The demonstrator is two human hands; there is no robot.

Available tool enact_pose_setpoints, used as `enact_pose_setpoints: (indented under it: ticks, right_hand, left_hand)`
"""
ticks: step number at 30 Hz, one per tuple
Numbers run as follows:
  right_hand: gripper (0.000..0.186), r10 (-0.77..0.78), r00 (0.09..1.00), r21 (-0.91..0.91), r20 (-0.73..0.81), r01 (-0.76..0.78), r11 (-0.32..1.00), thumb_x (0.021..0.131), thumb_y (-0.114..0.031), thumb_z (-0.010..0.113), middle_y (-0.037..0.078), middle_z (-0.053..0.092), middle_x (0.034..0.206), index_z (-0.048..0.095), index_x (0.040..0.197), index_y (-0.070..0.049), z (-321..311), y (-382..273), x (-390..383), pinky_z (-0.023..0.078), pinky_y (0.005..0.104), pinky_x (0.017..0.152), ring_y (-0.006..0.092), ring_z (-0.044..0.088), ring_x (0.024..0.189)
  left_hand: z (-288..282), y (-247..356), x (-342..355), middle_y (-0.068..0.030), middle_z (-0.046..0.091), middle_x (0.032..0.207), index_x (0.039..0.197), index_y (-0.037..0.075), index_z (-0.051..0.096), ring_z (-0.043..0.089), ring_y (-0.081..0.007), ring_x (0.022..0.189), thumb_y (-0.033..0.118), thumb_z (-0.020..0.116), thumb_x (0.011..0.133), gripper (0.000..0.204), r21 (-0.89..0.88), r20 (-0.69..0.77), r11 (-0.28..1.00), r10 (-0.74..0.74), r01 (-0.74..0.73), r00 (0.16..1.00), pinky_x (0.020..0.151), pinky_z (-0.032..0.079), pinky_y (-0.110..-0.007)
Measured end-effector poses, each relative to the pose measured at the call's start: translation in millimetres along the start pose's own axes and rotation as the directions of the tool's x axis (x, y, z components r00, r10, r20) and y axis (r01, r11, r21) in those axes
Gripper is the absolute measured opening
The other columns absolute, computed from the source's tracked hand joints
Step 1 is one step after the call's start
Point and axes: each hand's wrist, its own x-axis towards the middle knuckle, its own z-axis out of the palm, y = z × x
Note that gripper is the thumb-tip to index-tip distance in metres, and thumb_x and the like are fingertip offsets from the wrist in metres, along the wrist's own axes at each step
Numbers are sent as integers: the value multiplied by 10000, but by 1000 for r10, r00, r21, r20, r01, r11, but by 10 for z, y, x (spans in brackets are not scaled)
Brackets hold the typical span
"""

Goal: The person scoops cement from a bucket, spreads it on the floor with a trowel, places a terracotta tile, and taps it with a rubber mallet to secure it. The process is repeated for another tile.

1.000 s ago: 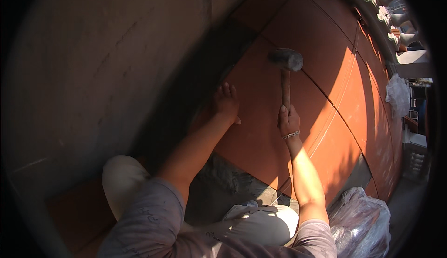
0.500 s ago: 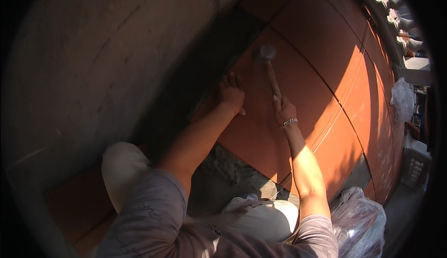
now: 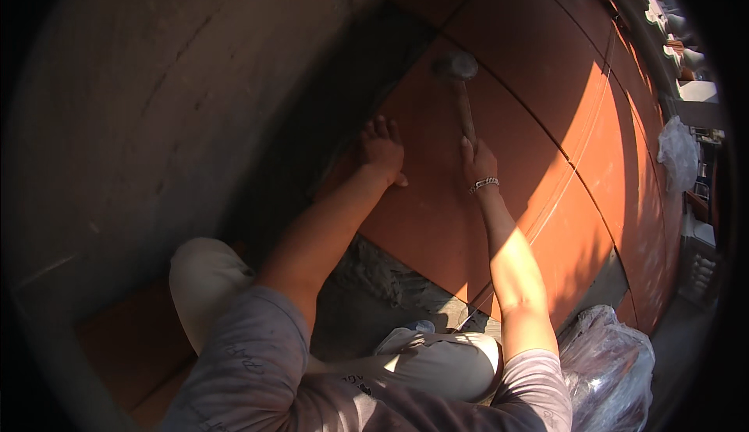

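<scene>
A large reddish-brown floor tile [image 3: 425, 221] lies in front of me. Flat on its left side rests my left hand [image 3: 382, 151], fingers spread, near the tile's edge. My right hand [image 3: 479, 161], with a chain bracelet at the wrist, is wrapped round the wooden handle of a mallet [image 3: 463, 108]. The mallet's pale head is over the far part of the same tile, its dark side blurred by motion. Whether the head touches the tile, I cannot tell.
A grey wall [image 3: 156, 120] rises at the left, with a dark untiled strip [image 3: 343, 81] along it. Grey mortar [image 3: 374, 276] shows by my knees. More laid tiles [image 3: 538, 34] spread to the right, crossed by a thin string [image 3: 558, 194]. Clear plastic wrapping [image 3: 608, 370] sits at lower right.
The mallet's head has moved slightly farther away and to the right, together with my right hand. My left hand stays pressed on the tile. The whole view has shifted a little.
</scene>
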Motion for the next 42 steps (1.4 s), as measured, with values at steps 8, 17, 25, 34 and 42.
enact_pose_setpoints:
  ticks: [8, 17, 25, 34, 42]
  right_hand:
    - [583, 69, 994, -47, 85, -65, 997, 976, -551, 443, 277, 674, 961, 620, 1068, -4, -112, 47, -32, 497, 519, 811, 455, 640, 968]
    - [581, 103, 978, -4, 180, -104, 995, 968, -569, 452, 234, 686, 886, 617, 1048, -18, -147, 210, -636, 513, 499, 786, 420, 666, 904]
    - [575, 212, 954, -22, 213, -212, 977, 966, -567, 451, 235, 691, 961, 613, 1108, -33, -123, 192, -983, 515, 503, 831, 408, 666, 946]
    - [393, 397, 914, 207, -79, -375, 904, 922, -409, 620, 164, 654, 1100, 611, 1102, -59, -248, -8, -1223, 532, 435, 858, 320, 647, 1044]
    - [352, 419, 896, 246, -149, -377, 893, 914, -293, 645, 167, 589, 1201, 611, 1157, -41, -761, 163, -2241, 509, 442, 922, 354, 598, 1120]
  left_hand:
    - [-138, -104, 50, -229, 307, 1537, 1513, 22, 264, 391, -381, 1377, 529, 838, 673, 1136, 48, 33, 998, 41, -43, 999, 1078, 410, -477]
    - [-333, -152, 202, -123, 577, 1344, 1257, 53, 615, 581, -296, 1215, 444, 781, 785, 635, 237, 138, 937, 228, -256, 964, 975, 519, -437]
    - [-463, -267, 524, -215, 651, 1194, 1197, -35, 618, 611, -346, 1151, 300, 675, 848, 488, 370, 314, 802, 367, -469, 875, 975, 507, -423]
    - [-785, -177, 697, -268, 502, 1389, 1439, -76, 364, 486, -389, 1297, 324, 659, 819, 795, 356, 435, 716, 442, -600, 785, 1100, 393, -406]
    - [-600, -286, 1059, -301, 493, 1383, 1429, -80, 379, 483, -408, 1296, 346, 673, 783, 827, 388, 436, 648, 497, -655, 750, 1094, 399, -416]
